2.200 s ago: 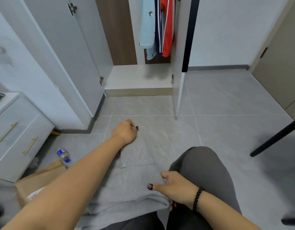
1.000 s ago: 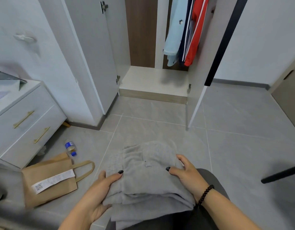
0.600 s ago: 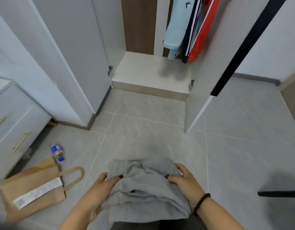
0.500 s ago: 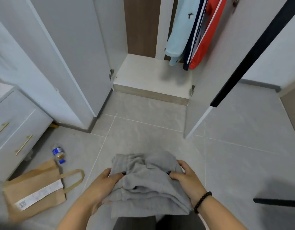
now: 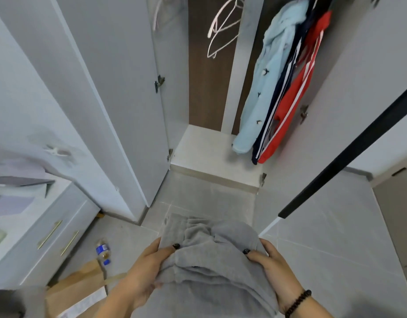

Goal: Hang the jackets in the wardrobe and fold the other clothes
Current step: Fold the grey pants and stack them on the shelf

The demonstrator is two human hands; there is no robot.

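- We are holding the folded grey garment [image 5: 211, 255] at the near centre of the view, above the tiled floor [image 5: 335, 237], and we are carrying it level so the layers are not slipping apart.
- Our left hand [image 5: 142, 274] is gripping the bundle's left edge, thumb curled over the top and fingers tucked beneath, which we judge is propping the stack from below.
- Our right hand [image 5: 273, 269] is doing the same on the right edge, thumb on top, fingers wrapped under; a beaded bracelet [image 5: 297, 302] is sitting on that wrist.
- Gripping both sides at once is, in our judgement, keeping the fold tight while we are facing the open wardrobe [image 5: 211, 148] beyond.
- The light blue jacket [image 5: 264, 88], the navy one and the red jacket [image 5: 294, 104] are already hanging at the far right inside, with bare white hangers [image 5: 220, 31] to their left.
- The wardrobe's pale bottom shelf is lying bare just past the bundle; we are guessing the garment is heading there.
- A paper bag [image 5: 76, 292] and a small bottle [image 5: 102, 251] are lying on the floor at near left, beside the white drawer unit [image 5: 49, 237].
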